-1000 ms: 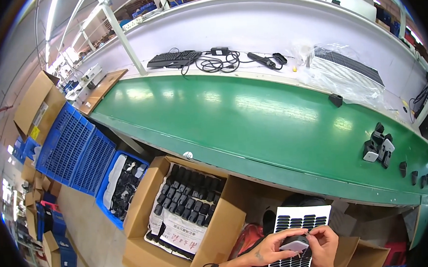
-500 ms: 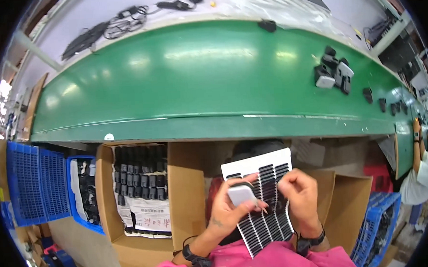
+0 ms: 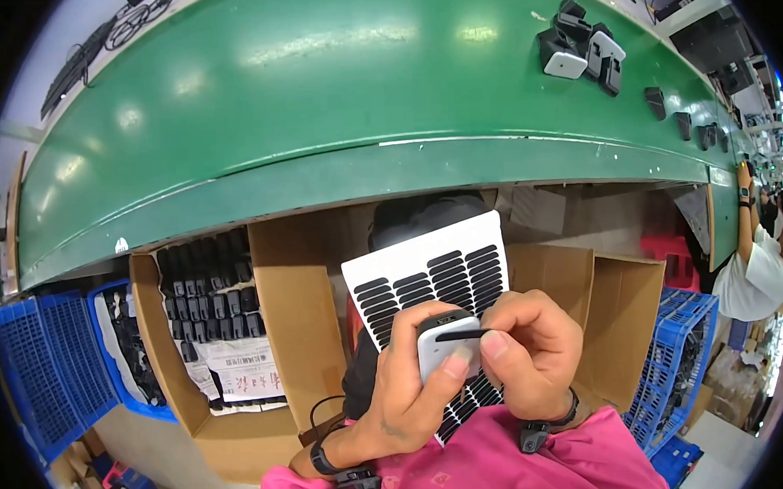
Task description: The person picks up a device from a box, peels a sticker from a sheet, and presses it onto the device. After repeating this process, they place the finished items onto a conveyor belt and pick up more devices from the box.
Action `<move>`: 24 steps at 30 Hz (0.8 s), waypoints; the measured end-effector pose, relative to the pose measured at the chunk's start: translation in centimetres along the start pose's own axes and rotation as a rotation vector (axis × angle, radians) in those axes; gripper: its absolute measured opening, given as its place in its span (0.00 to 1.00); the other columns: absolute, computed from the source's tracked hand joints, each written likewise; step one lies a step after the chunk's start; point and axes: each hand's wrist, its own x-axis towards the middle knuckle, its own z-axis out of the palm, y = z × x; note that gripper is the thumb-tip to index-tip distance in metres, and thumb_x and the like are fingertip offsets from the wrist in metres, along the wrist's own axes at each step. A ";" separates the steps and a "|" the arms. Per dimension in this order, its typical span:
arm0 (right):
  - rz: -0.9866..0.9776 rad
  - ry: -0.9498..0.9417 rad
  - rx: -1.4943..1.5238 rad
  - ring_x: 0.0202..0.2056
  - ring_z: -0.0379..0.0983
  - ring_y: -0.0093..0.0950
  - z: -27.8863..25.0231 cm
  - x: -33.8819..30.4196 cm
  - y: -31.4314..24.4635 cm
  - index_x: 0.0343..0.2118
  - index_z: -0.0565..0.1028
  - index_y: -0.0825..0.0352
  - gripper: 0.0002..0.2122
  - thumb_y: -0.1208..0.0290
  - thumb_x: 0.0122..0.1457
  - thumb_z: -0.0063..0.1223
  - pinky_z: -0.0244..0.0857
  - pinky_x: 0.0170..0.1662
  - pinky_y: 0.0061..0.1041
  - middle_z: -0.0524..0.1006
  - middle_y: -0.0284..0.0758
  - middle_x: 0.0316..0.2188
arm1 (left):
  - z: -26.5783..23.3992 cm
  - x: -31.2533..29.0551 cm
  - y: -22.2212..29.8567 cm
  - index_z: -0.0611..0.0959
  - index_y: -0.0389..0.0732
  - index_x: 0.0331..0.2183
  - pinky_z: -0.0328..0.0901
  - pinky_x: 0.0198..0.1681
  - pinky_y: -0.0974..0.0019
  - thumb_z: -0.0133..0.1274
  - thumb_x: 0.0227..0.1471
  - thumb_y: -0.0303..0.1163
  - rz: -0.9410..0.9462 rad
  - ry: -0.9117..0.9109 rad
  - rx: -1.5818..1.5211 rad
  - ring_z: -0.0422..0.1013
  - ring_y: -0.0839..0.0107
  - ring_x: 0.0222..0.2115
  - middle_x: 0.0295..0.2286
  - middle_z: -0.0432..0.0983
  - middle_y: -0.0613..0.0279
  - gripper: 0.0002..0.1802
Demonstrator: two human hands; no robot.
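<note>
My left hand (image 3: 404, 399) is closed around a small device (image 3: 433, 356) with a white face and black sides, its thumb pressing on the face. My right hand (image 3: 539, 352) pinches one end of a thin black adhesive strip (image 3: 456, 335). That strip lies across the upper part of the white face; whether it is stuck down I cannot tell. Behind and below my hands, a white sheet (image 3: 423, 248) with rows of short black strips leans over my lap, partly hidden by them.
A green workbench (image 3: 313, 98) spans the far side, with several black-and-white devices (image 3: 566, 63) at its right. On my left stands an open cardboard box (image 3: 300, 329) of black parts; another cardboard box (image 3: 621, 321) and a blue crate (image 3: 672, 363) are right. A co-worker's sleeve (image 3: 752, 283) shows far right.
My right hand has moved from the sheet to the device, now with a black strip pinched in it. The device has been turned, and the whole view has shifted downward.
</note>
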 end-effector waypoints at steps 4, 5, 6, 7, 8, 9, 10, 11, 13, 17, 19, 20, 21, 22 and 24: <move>0.009 0.015 0.005 0.21 0.65 0.17 0.1 -0.1 0.0 0.29 0.71 0.74 0.03 0.82 0.52 0.53 0.58 0.23 0.17 0.73 0.35 0.21 | 0.0 0.0 0.0 0.62 0.31 0.48 0.66 0.29 0.67 0.46 0.55 0.31 -0.014 -0.011 -0.038 0.70 0.69 0.24 0.29 0.73 0.52 0.22; -0.016 -0.022 -0.034 0.20 0.62 0.16 0.0 0.0 0.1 0.30 0.70 0.74 0.04 0.80 0.54 0.51 0.56 0.22 0.15 0.71 0.35 0.23 | -0.1 0.0 0.1 0.62 0.31 0.48 0.66 0.29 0.67 0.46 0.55 0.31 -0.022 -0.009 -0.042 0.70 0.69 0.24 0.29 0.73 0.52 0.22; -0.042 -0.060 -0.072 0.19 0.60 0.14 0.0 0.1 0.2 0.30 0.68 0.73 0.04 0.78 0.55 0.49 0.54 0.21 0.14 0.69 0.35 0.24 | -0.2 0.0 0.2 0.62 0.31 0.48 0.66 0.29 0.67 0.46 0.55 0.31 -0.040 -0.031 -0.014 0.70 0.69 0.24 0.29 0.73 0.52 0.22; -0.035 -0.061 -0.073 0.19 0.60 0.14 0.0 0.1 0.4 0.30 0.68 0.73 0.04 0.78 0.55 0.49 0.54 0.21 0.14 0.69 0.35 0.24 | -0.3 0.0 0.2 0.62 0.31 0.48 0.66 0.29 0.67 0.46 0.55 0.31 -0.057 -0.054 0.013 0.70 0.69 0.24 0.29 0.73 0.52 0.22; -0.053 -0.030 -0.052 0.20 0.62 0.16 0.0 0.1 0.5 0.29 0.70 0.73 0.03 0.80 0.53 0.51 0.56 0.22 0.15 0.71 0.35 0.22 | -0.2 0.0 0.3 0.62 0.31 0.48 0.66 0.29 0.67 0.46 0.55 0.31 -0.061 -0.052 0.009 0.70 0.69 0.24 0.29 0.73 0.52 0.22; -0.072 0.000 -0.030 0.21 0.65 0.19 0.0 0.1 0.6 0.28 0.71 0.74 0.03 0.82 0.51 0.53 0.57 0.23 0.17 0.73 0.35 0.20 | -0.2 0.0 0.3 0.62 0.31 0.48 0.66 0.30 0.67 0.46 0.54 0.31 -0.057 -0.053 -0.001 0.71 0.69 0.25 0.29 0.74 0.52 0.22; -0.068 -0.001 -0.032 0.21 0.65 0.19 0.0 0.1 0.6 0.28 0.71 0.74 0.03 0.82 0.51 0.53 0.57 0.23 0.17 0.73 0.35 0.20 | -0.1 0.0 0.3 0.62 0.31 0.48 0.66 0.31 0.67 0.46 0.54 0.31 -0.052 -0.052 -0.011 0.71 0.68 0.26 0.30 0.74 0.51 0.22; -0.068 0.000 -0.035 0.20 0.65 0.19 0.0 0.1 0.7 0.29 0.71 0.74 0.03 0.82 0.51 0.53 0.57 0.23 0.17 0.73 0.35 0.19 | -0.1 0.1 0.3 0.62 0.31 0.48 0.66 0.31 0.67 0.46 0.54 0.31 -0.055 -0.051 -0.014 0.71 0.68 0.26 0.30 0.74 0.51 0.22; -0.065 -0.001 -0.038 0.20 0.65 0.19 0.1 0.1 0.6 0.29 0.71 0.74 0.03 0.82 0.51 0.53 0.57 0.22 0.17 0.73 0.35 0.19 | 0.0 0.1 0.2 0.62 0.30 0.48 0.67 0.33 0.67 0.47 0.54 0.30 -0.017 -0.041 -0.004 0.72 0.67 0.28 0.32 0.74 0.50 0.23; -0.072 0.005 -0.036 0.20 0.64 0.19 0.2 0.1 0.7 0.28 0.71 0.74 0.03 0.82 0.51 0.53 0.57 0.22 0.18 0.73 0.35 0.19 | -0.1 0.0 0.2 0.62 0.29 0.48 0.67 0.35 0.66 0.47 0.54 0.30 -0.007 -0.031 0.025 0.73 0.66 0.31 0.33 0.74 0.49 0.23; -0.085 -0.002 -0.049 0.20 0.64 0.19 0.2 0.2 0.8 0.28 0.71 0.74 0.03 0.82 0.51 0.53 0.57 0.22 0.18 0.73 0.35 0.19 | -0.2 0.0 0.2 0.62 0.29 0.48 0.67 0.35 0.66 0.48 0.54 0.30 -0.012 -0.037 0.020 0.73 0.65 0.31 0.33 0.74 0.48 0.23; -0.088 0.000 -0.047 0.20 0.64 0.19 0.3 0.2 0.9 0.27 0.71 0.74 0.03 0.82 0.51 0.53 0.57 0.22 0.18 0.73 0.35 0.19 | -0.2 0.1 0.2 0.62 0.29 0.48 0.67 0.35 0.66 0.48 0.54 0.30 -0.013 -0.036 0.018 0.73 0.65 0.31 0.33 0.74 0.48 0.23; -0.092 0.002 -0.045 0.20 0.64 0.19 0.3 0.2 0.9 0.27 0.71 0.74 0.03 0.82 0.51 0.53 0.57 0.22 0.18 0.73 0.35 0.19 | -0.2 0.1 0.2 0.62 0.29 0.48 0.67 0.35 0.66 0.48 0.54 0.30 -0.013 -0.040 0.014 0.73 0.65 0.30 0.33 0.74 0.48 0.23; -0.091 0.001 -0.047 0.20 0.64 0.19 0.3 0.2 0.9 0.27 0.71 0.74 0.03 0.82 0.51 0.53 0.57 0.22 0.18 0.73 0.35 0.19 | -0.2 0.1 0.2 0.62 0.29 0.48 0.67 0.34 0.66 0.48 0.54 0.30 -0.013 -0.045 0.009 0.73 0.65 0.30 0.33 0.74 0.48 0.23; -0.114 0.003 -0.073 0.20 0.64 0.19 0.2 0.2 1.0 0.27 0.71 0.73 0.03 0.82 0.51 0.53 0.57 0.22 0.18 0.73 0.35 0.19 | -0.2 0.1 0.2 0.62 0.28 0.48 0.67 0.34 0.66 0.48 0.55 0.30 -0.003 -0.043 0.023 0.73 0.65 0.30 0.33 0.74 0.47 0.23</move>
